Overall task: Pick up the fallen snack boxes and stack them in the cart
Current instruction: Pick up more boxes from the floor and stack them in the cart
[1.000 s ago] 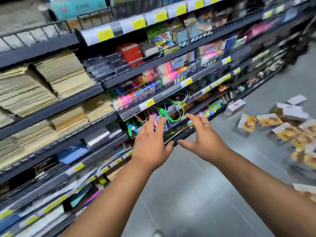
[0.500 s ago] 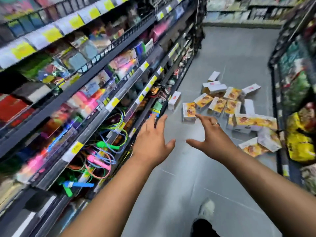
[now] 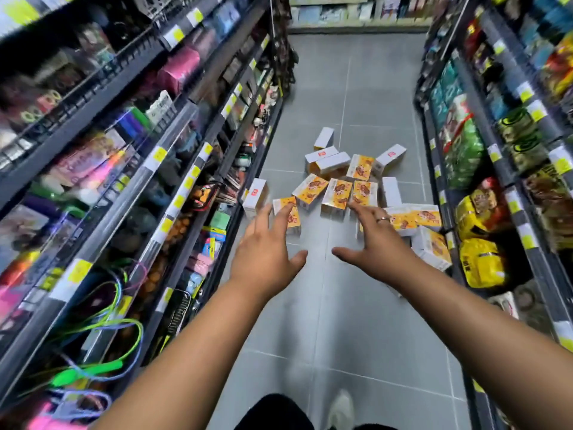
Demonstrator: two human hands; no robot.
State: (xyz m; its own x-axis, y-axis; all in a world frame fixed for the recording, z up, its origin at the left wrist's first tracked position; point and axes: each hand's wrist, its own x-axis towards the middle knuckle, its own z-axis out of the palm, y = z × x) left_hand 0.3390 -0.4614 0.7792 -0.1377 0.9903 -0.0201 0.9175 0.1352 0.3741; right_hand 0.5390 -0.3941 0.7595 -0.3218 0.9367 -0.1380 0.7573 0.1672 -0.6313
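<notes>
Snack boxes (image 3: 336, 197), rectangular cardboard, orange-and-white, scattered mid-floor (image 3: 341, 305) on grey tiles, between stocked wire shelves (image 3: 186, 125), left hand (image 3: 263, 259) and right hand (image 3: 376, 248) spread, empty, held above floor

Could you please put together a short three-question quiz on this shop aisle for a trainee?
1. True or false: the left hand already holds something.
2. Where do the snack boxes lie? A) scattered on the floor between the shelves; B) stacked in a cart; C) lined up on a top shelf.
3. Fill in: the right hand wears a ____ on one finger.

Key: 1 false, its fingers are spread and empty; 2 A; 3 ring.
</notes>
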